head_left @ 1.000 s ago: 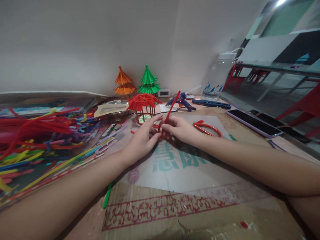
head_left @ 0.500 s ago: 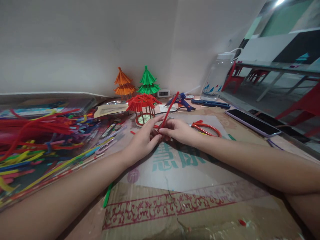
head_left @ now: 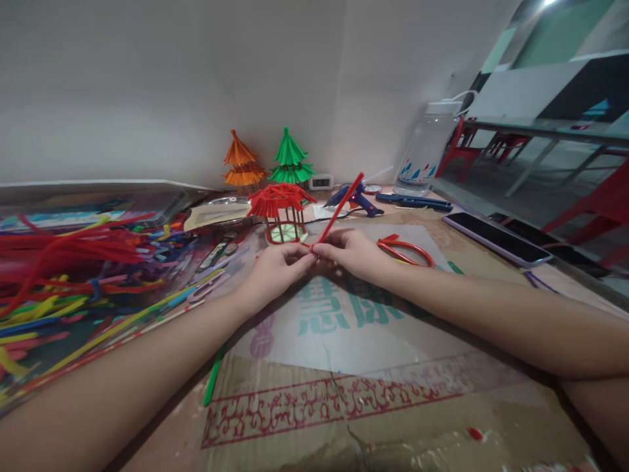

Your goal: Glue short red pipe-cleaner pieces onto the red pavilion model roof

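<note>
A red pipe cleaner [head_left: 341,207] slants up to the right from between my fingertips. My left hand [head_left: 282,270] pinches its lower end, thumb against fingers. Close beside it, my right hand [head_left: 351,254] also grips the pipe cleaner near that end, fingers curled. Just beyond my hands stands a small pavilion [head_left: 281,202] with a red fuzzy roof, brown posts and a pale base. To the right of my right hand lie red-handled scissors [head_left: 407,253], their blades partly hidden.
Colourful pipe cleaners [head_left: 73,262] pile up at left. Behind stand an orange tiered roof [head_left: 240,160], a green one [head_left: 291,157], a small clock [head_left: 321,181] and a blue glue gun [head_left: 361,200]. At right are a clear bottle [head_left: 425,151] and a phone [head_left: 496,239].
My left fingers have closed into a pinch and lowered, uncovering the pavilion's base. The red pipe cleaner leans further right. My right hand has barely moved.
</note>
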Demonstrator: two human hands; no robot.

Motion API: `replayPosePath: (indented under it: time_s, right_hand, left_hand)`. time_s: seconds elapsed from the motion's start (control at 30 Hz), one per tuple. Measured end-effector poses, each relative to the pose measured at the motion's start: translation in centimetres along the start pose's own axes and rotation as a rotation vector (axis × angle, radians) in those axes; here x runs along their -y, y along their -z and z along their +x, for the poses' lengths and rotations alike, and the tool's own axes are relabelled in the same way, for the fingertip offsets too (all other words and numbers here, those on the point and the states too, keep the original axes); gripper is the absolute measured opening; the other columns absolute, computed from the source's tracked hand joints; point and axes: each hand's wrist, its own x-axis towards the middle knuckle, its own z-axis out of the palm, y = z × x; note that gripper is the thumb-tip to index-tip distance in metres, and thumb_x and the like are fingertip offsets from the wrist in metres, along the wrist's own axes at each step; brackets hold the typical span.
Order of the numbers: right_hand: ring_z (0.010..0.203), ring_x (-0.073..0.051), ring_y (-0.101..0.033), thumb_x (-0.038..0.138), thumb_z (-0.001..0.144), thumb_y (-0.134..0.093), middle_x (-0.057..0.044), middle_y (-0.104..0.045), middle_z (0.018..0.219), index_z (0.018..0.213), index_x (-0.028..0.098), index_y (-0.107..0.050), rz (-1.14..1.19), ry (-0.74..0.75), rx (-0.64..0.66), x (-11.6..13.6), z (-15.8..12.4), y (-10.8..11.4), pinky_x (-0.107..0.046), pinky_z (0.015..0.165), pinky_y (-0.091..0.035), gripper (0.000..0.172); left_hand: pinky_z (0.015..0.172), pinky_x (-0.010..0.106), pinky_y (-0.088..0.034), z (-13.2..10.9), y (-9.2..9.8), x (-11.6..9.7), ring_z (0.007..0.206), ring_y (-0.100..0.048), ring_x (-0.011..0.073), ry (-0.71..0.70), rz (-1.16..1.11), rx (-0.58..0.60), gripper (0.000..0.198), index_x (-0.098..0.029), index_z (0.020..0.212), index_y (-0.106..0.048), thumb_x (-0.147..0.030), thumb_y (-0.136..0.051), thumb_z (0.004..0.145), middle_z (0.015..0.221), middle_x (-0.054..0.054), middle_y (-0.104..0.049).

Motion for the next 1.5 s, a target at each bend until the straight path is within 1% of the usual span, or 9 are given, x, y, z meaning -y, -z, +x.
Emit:
replayPosePath:
  time_s: [0.1,0.2,0.33,0.5,0.67,0.8,0.93,1.2,1.5]
  right_hand:
    - [0.058,-0.011,-0.056,0.026,0.09,-0.057,0.001,-0.062,0.069,0.092,0.016,-0.065,0.05,-0.009,-0.007,-0.28,0.21,-0.07,-0.023,0.054,-0.045,0.013]
    - [0.06,-0.012,-0.056,0.024,0.088,-0.058,0.001,-0.063,0.071,0.09,0.017,-0.064,0.036,0.004,0.001,-0.46,0.35,-0.11,-0.025,0.057,-0.046,0.009]
    - [0.06,-0.013,-0.055,0.031,0.087,-0.06,0.001,-0.062,0.068,0.082,0.018,-0.059,-0.016,0.038,-0.013,-0.45,0.32,-0.02,-0.025,0.055,-0.044,0.014]
    - [0.06,-0.013,-0.055,0.035,0.086,-0.06,0.002,-0.06,0.066,0.081,0.019,-0.056,-0.032,0.051,-0.029,-0.42,0.19,0.02,-0.024,0.053,-0.042,0.017]
    - [0.059,-0.012,-0.054,0.036,0.086,-0.059,0.002,-0.058,0.066,0.08,0.02,-0.055,-0.021,0.061,-0.022,-0.36,0.16,-0.06,-0.024,0.052,-0.041,0.018]
    - [0.058,-0.012,-0.053,0.037,0.087,-0.058,0.003,-0.057,0.065,0.08,0.02,-0.054,-0.045,0.087,-0.032,-0.31,0.12,-0.09,-0.025,0.053,-0.041,0.019]
    - [0.061,-0.013,-0.054,0.037,0.087,-0.058,0.002,-0.058,0.067,0.081,0.02,-0.054,-0.087,0.109,-0.054,-0.34,0.06,-0.07,-0.026,0.055,-0.043,0.019]
    - [0.065,-0.015,-0.057,0.036,0.087,-0.059,0.001,-0.061,0.07,0.082,0.02,-0.056,-0.154,0.123,-0.066,-0.29,-0.02,-0.01,-0.026,0.057,-0.044,0.017]
    - [0.066,-0.015,-0.06,0.039,0.087,-0.06,0.0,-0.064,0.071,0.085,0.018,-0.061,-0.157,0.088,-0.041,-0.13,-0.24,0.0,-0.026,0.057,-0.045,0.021]
  left_hand:
    - [0.066,0.023,-0.047,0.13,0.02,0.4,0.068,-0.062,0.0139,0.025,-0.041,-0.002,0.031,-0.016,0.083,-0.072,-0.045,-0.062,0.086,0.078,0.001,-0.073]
    - [0.062,0.023,-0.044,0.15,0.1,0.34,0.063,-0.057,0.0126,0.04,-0.058,-0.004,0.033,-0.016,0.082,-0.071,-0.047,-0.062,0.085,0.073,0.001,-0.07]
    - [0.061,0.023,-0.042,0.06,0.25,-0.18,0.062,-0.054,0.0127,0.05,-0.045,0.012,0.036,-0.016,0.079,-0.071,-0.049,-0.059,0.086,0.071,0.001,-0.067]
    - [0.058,0.023,-0.041,0.06,0.31,-0.25,0.064,-0.054,0.0137,0.05,-0.048,0.013,0.036,-0.015,0.078,-0.069,-0.048,-0.056,0.086,0.071,0.002,-0.067]
    - [0.063,0.023,-0.046,0.08,0.26,-0.09,0.069,-0.06,0.0145,0.039,-0.048,0.018,0.033,-0.016,0.076,-0.069,-0.044,-0.056,0.088,0.076,0.003,-0.071]
    - [0.064,0.024,-0.047,0.07,0.25,-0.34,0.069,-0.061,0.0151,0.046,-0.045,0.033,0.034,-0.015,0.076,-0.07,-0.044,-0.055,0.088,0.076,0.004,-0.072]
    - [0.069,0.026,-0.047,0.09,0.32,-0.52,0.071,-0.062,0.0153,0.034,-0.019,0.047,0.032,-0.015,0.077,-0.071,-0.041,-0.055,0.088,0.078,0.004,-0.073]
    - [0.071,0.027,-0.049,0.14,0.21,0.05,0.074,-0.064,0.016,0.009,0.005,0.056,0.032,-0.016,0.086,-0.072,-0.044,-0.058,0.089,0.084,0.004,-0.074]
    - [0.074,0.028,-0.05,0.02,0.21,-0.04,0.075,-0.065,0.0164,0.003,0.042,0.068,0.03,-0.016,0.085,-0.073,-0.042,-0.059,0.088,0.084,0.003,-0.075]
